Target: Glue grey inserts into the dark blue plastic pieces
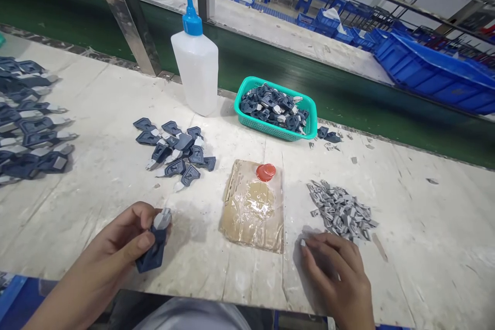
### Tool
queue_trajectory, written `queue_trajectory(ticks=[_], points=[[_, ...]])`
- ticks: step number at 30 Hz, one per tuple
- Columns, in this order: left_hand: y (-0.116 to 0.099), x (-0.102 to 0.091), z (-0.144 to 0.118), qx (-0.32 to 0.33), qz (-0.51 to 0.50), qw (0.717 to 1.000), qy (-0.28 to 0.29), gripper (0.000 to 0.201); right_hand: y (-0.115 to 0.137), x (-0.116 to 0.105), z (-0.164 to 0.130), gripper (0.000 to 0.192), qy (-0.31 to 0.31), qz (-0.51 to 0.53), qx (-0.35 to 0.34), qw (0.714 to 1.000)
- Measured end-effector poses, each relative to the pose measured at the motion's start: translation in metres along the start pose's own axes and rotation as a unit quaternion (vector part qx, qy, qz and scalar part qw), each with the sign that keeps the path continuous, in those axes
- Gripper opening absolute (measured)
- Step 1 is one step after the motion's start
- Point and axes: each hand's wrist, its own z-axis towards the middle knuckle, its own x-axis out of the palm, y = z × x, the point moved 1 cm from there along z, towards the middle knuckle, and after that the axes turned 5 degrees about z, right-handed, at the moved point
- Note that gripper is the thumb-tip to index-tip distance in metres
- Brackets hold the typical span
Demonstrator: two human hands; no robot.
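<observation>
My left hand is closed around a dark blue plastic part with a light grey tip, pinched between thumb and fingers above the near edge of the table. My right hand has its thumb and index finger drawn together, with a small pale plastic piece at their tips. Just beyond that hand lies a pile of small grey plastic pieces. Between the hands, a cardboard pad carries a shiny puddle of what looks like glue and a red cap.
Loose blue-and-grey parts lie beyond my left hand, with rows of more parts at far left. A white squeeze bottle with a blue nozzle stands behind. A green basket holds similar parts, before a green conveyor belt.
</observation>
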Motion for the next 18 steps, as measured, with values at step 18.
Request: queue_trajectory(ticks=[18], points=[[0.034,0.013,-0.024,-0.18,-0.246,0.949,0.077,0.036,0.043,0.037,0.077,0.003,0.024,-0.04,-0.073,0.996]])
